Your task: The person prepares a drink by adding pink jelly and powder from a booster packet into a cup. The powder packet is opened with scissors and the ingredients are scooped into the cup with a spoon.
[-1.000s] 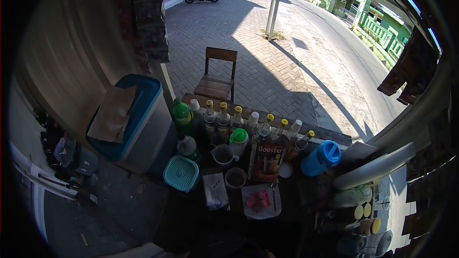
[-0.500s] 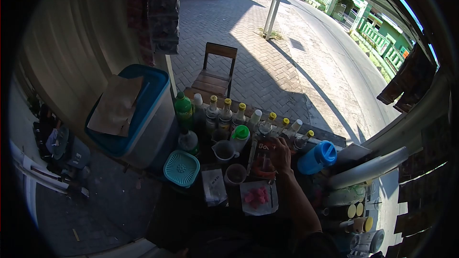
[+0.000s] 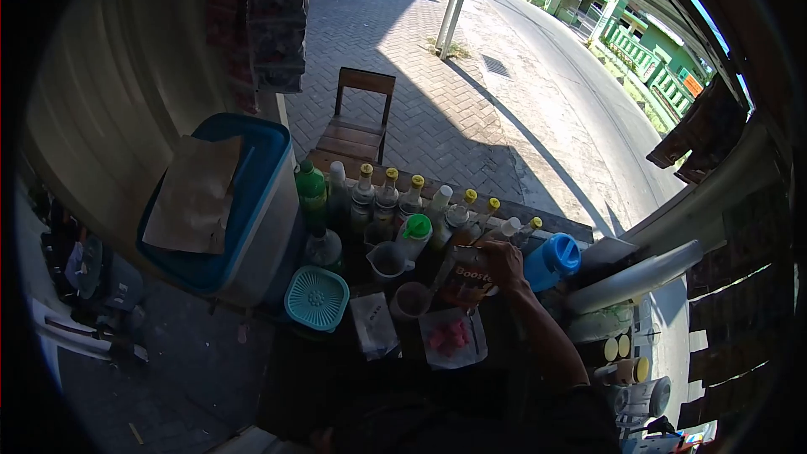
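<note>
My right hand (image 3: 504, 262) is closed around the upper right side of a dark container with "Booste" lettering (image 3: 467, 277). Whether it is a jar or a pouch is hard to make out in the shade. Just below it, a pale sheet (image 3: 431, 356) carries pink pieces (image 3: 449, 337). To the left stand a clear cup (image 3: 412, 300), a measuring jug (image 3: 389, 261) and a green-lidded bottle (image 3: 415, 235). A white packet (image 3: 375, 325) lies beside the cup. My left hand cannot be made out in the dark lower part of the view.
Several yellow-capped bottles (image 3: 387, 195) line the table's far edge, with a green bottle (image 3: 310, 193) at their left end. A blue jug (image 3: 552, 261) stands at right, a turquoise basket (image 3: 317, 298) at left. Beyond are a blue-lidded bin (image 3: 273, 151) and a wooden chair (image 3: 360, 130).
The lettered container now shows more of its printing, and my right hand has turned at its side. The whole scene has shifted slightly left as my head moved.
</note>
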The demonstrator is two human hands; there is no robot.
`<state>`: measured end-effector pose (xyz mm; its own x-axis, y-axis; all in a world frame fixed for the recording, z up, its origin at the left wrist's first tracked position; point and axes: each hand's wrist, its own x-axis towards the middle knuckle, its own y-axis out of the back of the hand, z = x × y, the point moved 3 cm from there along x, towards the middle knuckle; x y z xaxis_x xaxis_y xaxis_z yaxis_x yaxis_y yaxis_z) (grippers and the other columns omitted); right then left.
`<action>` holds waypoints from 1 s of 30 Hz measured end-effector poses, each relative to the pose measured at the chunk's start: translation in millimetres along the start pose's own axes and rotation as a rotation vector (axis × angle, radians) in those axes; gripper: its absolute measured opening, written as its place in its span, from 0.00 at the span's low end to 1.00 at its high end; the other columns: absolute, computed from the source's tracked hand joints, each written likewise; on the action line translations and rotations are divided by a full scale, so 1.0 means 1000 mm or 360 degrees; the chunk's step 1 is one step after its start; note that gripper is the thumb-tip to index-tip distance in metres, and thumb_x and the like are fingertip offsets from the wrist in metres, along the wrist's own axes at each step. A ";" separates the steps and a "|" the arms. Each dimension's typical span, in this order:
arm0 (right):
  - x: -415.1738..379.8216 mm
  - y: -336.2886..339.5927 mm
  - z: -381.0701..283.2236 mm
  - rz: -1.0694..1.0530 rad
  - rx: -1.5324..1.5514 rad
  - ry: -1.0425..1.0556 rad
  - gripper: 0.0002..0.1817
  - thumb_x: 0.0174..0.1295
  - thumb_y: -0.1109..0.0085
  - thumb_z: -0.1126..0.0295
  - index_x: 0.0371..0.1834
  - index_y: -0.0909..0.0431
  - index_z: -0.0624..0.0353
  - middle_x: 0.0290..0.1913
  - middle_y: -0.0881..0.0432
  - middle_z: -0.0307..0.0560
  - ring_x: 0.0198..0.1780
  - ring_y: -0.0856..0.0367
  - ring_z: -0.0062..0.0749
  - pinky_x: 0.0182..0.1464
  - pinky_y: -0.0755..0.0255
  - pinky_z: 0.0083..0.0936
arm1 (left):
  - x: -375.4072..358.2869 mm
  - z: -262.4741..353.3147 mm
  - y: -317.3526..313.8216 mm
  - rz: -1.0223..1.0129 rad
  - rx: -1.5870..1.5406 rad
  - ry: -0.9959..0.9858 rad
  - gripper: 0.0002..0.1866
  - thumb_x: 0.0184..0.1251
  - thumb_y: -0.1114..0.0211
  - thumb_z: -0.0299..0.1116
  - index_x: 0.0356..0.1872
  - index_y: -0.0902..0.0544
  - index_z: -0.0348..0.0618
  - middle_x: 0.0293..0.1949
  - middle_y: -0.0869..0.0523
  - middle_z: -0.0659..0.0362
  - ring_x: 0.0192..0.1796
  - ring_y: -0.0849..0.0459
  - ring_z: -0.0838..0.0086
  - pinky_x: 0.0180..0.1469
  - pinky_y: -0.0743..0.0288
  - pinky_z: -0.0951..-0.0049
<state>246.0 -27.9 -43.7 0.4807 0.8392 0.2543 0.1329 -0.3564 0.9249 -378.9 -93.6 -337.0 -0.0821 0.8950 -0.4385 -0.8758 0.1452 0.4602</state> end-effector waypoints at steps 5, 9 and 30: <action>-0.038 0.036 -0.011 -0.0045 -0.0044 -0.0263 0.11 0.48 0.34 0.61 0.32 0.16 0.52 0.29 0.15 0.47 0.36 0.15 0.46 0.38 0.25 0.36 | -0.001 0.153 -0.009 -0.0130 0.0059 -0.0141 0.13 0.62 0.35 0.32 0.44 0.22 0.36 0.41 0.20 0.57 0.47 0.22 0.72 0.53 0.29 0.70; -0.050 0.090 -0.035 0.0100 0.0091 -0.0348 0.11 0.47 0.33 0.60 0.31 0.17 0.54 0.29 0.16 0.49 0.35 0.15 0.45 0.37 0.25 0.37 | -0.013 0.283 -0.048 -0.0732 -0.0175 -0.0506 0.12 0.65 0.38 0.31 0.47 0.23 0.36 0.41 0.19 0.55 0.45 0.21 0.71 0.53 0.29 0.71; -0.098 0.281 -0.081 0.0004 0.0727 -0.0317 0.07 0.51 0.34 0.70 0.27 0.16 0.64 0.21 0.18 0.51 0.25 0.19 0.27 0.34 0.27 0.29 | -0.142 0.482 -0.194 -0.2805 -0.0583 -0.0736 0.24 0.45 0.23 0.26 0.47 0.19 0.33 0.41 0.13 0.57 0.43 0.16 0.77 0.43 0.19 0.75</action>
<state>166.1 -177.4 214.5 0.6317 0.7593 0.1563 0.4763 -0.5392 0.6946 31.9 -46.2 7.9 0.9880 -0.1306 0.0822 0.1534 0.8885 -0.4324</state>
